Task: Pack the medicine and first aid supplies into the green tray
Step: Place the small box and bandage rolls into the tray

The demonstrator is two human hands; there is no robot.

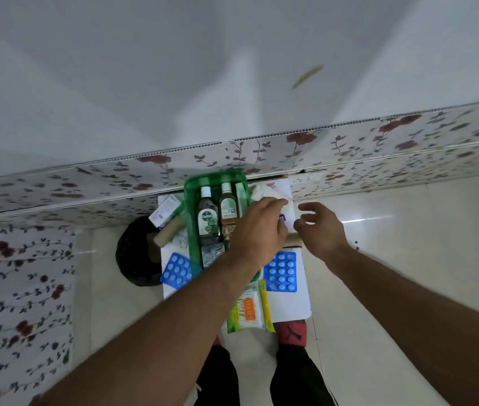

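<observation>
The green tray (189, 200) sat at the small white tabletop's (300, 300) far edge, against the floral wall, leaving narrow margins each side. Two bottles (209, 218) lay inside. The left hand (257, 230) reached over the tray's right rim, grip closed on a white pack (263, 192). The right hand (319, 227) hovered beside it, grip loosely open, holding nothing. Blue blister packs (281, 272) lay near both side edges.

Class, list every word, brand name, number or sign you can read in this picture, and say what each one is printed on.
"Dettol": label of the dark green bottle in the green tray.
"H": on the white box beside the left hand; the rest is covered.
Brown bottle label: too blurred to read.
Small carton left of the tray: print too small.
Cotton swab packet: orange panel's lettering unreadable.
</observation>
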